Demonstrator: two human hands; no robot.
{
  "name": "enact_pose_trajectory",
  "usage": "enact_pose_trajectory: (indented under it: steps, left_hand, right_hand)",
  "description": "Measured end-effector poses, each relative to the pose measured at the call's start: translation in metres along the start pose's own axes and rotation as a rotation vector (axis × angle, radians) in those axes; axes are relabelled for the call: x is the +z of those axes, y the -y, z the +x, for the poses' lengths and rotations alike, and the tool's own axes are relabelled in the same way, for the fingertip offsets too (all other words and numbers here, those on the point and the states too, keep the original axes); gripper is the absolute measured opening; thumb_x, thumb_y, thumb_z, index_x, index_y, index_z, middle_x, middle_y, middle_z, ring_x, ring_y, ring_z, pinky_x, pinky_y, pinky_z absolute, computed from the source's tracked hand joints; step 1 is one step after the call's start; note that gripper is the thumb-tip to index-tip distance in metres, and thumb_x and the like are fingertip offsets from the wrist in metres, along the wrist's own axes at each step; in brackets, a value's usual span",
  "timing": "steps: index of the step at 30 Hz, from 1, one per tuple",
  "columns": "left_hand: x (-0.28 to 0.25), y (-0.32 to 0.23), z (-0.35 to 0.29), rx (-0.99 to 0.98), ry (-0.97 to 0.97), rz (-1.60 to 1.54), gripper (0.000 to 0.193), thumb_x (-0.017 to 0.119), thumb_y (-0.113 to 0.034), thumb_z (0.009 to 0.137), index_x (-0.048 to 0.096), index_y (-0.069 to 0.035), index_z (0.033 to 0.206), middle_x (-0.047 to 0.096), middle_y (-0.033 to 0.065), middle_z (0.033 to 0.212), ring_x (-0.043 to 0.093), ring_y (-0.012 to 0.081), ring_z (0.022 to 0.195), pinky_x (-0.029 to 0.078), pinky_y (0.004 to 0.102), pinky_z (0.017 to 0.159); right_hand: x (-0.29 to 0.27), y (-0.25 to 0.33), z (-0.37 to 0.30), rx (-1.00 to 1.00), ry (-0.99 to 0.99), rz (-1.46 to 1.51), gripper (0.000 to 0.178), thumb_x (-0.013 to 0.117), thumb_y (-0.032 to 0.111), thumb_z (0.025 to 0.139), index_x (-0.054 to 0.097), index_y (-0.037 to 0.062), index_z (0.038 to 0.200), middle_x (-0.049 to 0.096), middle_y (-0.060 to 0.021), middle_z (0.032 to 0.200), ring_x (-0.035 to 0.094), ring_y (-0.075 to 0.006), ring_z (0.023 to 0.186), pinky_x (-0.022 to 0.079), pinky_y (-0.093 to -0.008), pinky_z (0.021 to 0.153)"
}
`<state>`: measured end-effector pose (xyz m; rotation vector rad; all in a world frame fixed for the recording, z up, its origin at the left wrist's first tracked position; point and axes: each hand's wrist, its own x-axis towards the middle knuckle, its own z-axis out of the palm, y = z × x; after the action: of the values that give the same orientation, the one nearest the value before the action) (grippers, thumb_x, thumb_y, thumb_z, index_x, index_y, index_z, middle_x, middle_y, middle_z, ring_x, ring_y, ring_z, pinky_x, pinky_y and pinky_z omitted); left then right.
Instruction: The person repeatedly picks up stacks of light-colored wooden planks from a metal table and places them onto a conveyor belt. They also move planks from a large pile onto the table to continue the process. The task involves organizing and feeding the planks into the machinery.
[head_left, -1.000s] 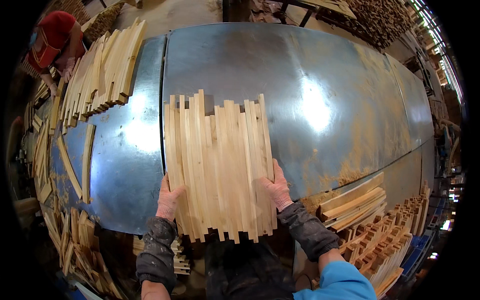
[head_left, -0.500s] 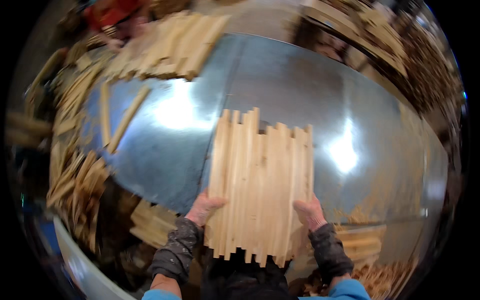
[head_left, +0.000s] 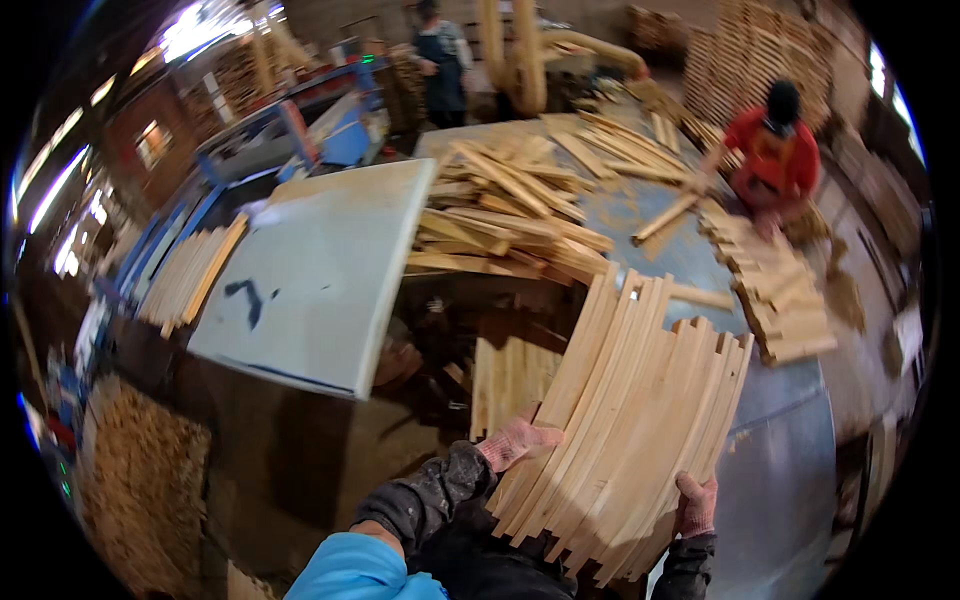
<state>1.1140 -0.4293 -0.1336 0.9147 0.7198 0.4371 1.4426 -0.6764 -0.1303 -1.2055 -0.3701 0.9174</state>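
Between my two gloved hands is a wide bundle of wooden strips point(head_left: 630, 420), packed side by side with uneven ends. My left hand point(head_left: 518, 442) grips its left edge, thumb lying over the top. On the opposite edge my right hand point(head_left: 695, 503) is closed, its thumb up against the outer strip. The fingers beneath the bundle are hidden. The strips are held tilted in front of my body, over the near edge of the metal table point(head_left: 775, 460). Below and left of them, partly covered, lies another set of strips point(head_left: 510, 375).
A pale board-topped table point(head_left: 310, 270) stands left, with a row of strips point(head_left: 195, 275) beyond it. Loose sticks point(head_left: 520, 215) pile up ahead. At the right, a person in red point(head_left: 775, 165) handles sticks beside another row point(head_left: 775, 285). A second person point(head_left: 442, 70) stands far back.
My view has swung left, bringing the board-topped table and machinery into sight. The bundle, still in both hands, has come off its place over the metal table's middle and now slants.
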Motion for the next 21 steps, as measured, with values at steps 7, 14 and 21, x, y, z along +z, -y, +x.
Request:
enact_pose_trajectory:
  steps: [7,14,21]
  left_hand:
    - [-0.196,-0.093,-0.218,0.240,-0.318,-0.138,0.070,0.089,-0.016,0.088,0.053,-0.003,0.147,0.069,0.0086,0.133,0.069,0.0193,0.115,0.058,0.0359,0.103]
    - [-0.379,-0.139,-0.377,0.284,-0.487,-0.144,0.063,0.082,-0.022,0.093,0.059,-0.002,0.148,0.071,0.0094,0.134,0.069,0.0209,0.118,0.056,0.0383,0.104]
    - [-0.529,-0.183,-0.455,0.106,-0.613,-0.008,0.069,0.081,-0.034,0.093,0.058,0.005,0.146,0.071,0.0148,0.136,0.070,0.0241,0.119,0.056,0.0387,0.104]
  right_hand:
    - [0.300,-0.020,-0.025,0.069,0.389,-0.269,0.069,0.081,0.010,0.085,0.055,-0.0044,0.148,0.073,-0.0131,0.130,0.072,-0.0245,0.113,0.058,-0.0385,0.098]
    - [0.537,-0.113,-0.056,0.292,0.664,-0.361,0.052,0.078,-0.001,0.090,0.063,0.0020,0.140,0.077,-0.0110,0.112,0.074,-0.0235,0.098,0.062,-0.0370,0.088]
    - [0.709,-0.182,-0.093,0.265,0.730,-0.513,0.049,0.085,0.007,0.087,0.064,0.0010,0.132,0.076,-0.0089,0.110,0.073,-0.0214,0.097,0.061,-0.0363,0.089]
